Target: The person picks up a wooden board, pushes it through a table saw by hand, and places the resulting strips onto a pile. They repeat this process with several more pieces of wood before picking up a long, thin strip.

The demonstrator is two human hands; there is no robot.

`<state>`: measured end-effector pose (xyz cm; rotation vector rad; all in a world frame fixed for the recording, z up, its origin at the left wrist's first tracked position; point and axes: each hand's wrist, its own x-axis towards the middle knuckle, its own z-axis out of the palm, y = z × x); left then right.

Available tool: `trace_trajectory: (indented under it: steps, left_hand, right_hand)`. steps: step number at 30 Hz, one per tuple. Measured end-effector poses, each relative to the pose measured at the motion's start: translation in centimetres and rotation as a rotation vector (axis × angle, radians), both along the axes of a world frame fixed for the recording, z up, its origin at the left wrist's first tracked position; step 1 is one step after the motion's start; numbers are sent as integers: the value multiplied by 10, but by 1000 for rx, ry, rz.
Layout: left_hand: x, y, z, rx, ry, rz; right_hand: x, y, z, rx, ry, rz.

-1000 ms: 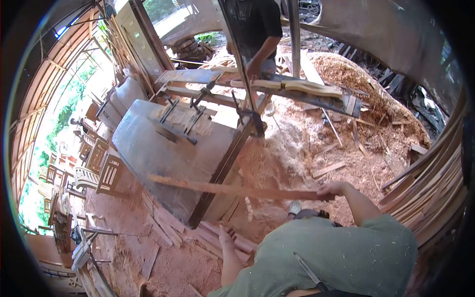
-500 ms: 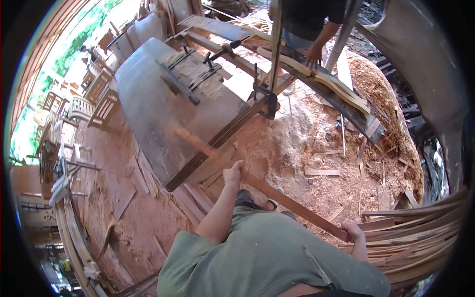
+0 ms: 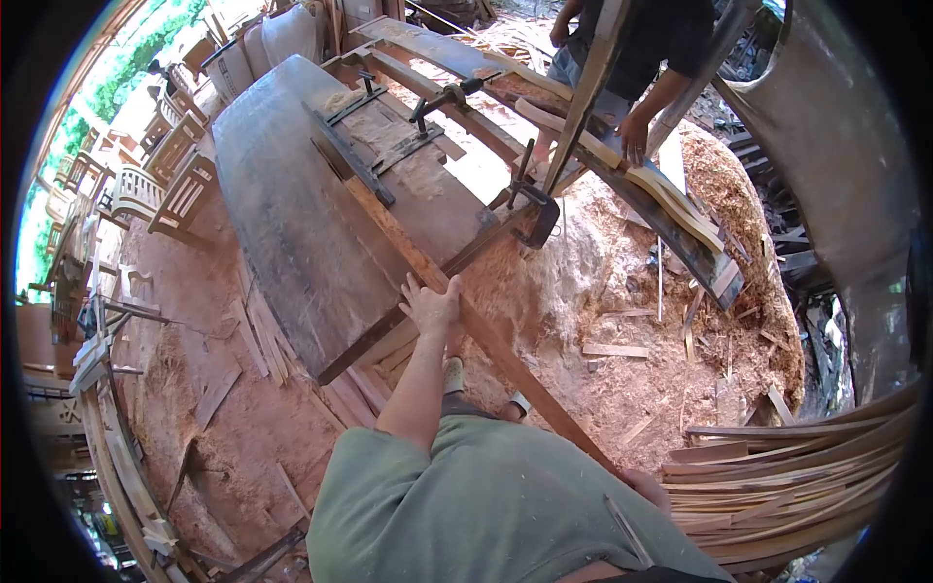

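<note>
A long, narrow wooden board [image 3: 525, 374] slants from the work table [image 3: 292, 223] down to my waist. Its far part lies on the table top, with the far end at a dark straight bar [image 3: 350, 160]. Near the table's edge, my left hand [image 3: 432, 303] touches the board's side with fingers spread and thumb over it. My right hand [image 3: 649, 489] is at the board's near end beside my shirt. Its fingers are partly hidden, but it appears closed around that end.
Clamps [image 3: 447, 97] and an upright wooden post [image 3: 588, 97] stand at the table's right side. Another person's hand [image 3: 634, 136] rests by curved wooden pieces [image 3: 675, 199]. Stacked strips [image 3: 797, 476] lie at right, chairs [image 3: 170, 185] at left, sawdust [image 3: 583, 291] on the floor.
The board's far end has come down onto the table against the bar. My left hand has opened from its grip, and my right hand has moved down and closer to my body.
</note>
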<state>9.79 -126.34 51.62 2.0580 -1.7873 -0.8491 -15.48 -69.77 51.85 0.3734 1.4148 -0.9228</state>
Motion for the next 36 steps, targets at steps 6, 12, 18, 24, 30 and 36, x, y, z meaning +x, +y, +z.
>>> trace_trajectory:
  steps: [6, 12, 18, 24, 30, 36]
  left_hand:
    - [12, -18, -4, -16, 26, -47]
    - [19, -21, -8, -11, 85, -50]
    - [19, -34, -5, -9, 110, -39]
    - [20, -50, -14, -13, 132, -22]
    - [24, -68, -8, 15, 129, -29]
    - [27, -89, -17, 21, 103, -13]
  right_hand:
    - [60, -80, 92, 29, 69, -63]
    - [58, -70, 58, 64, 67, 143]
    - [78, -114, 102, -33, -72, -105]
    - [51, -80, 34, 13, -92, 6]
    - [66, -120, 61, 30, -132, 0]
    - [65, -142, 56, 118, -94, 64]
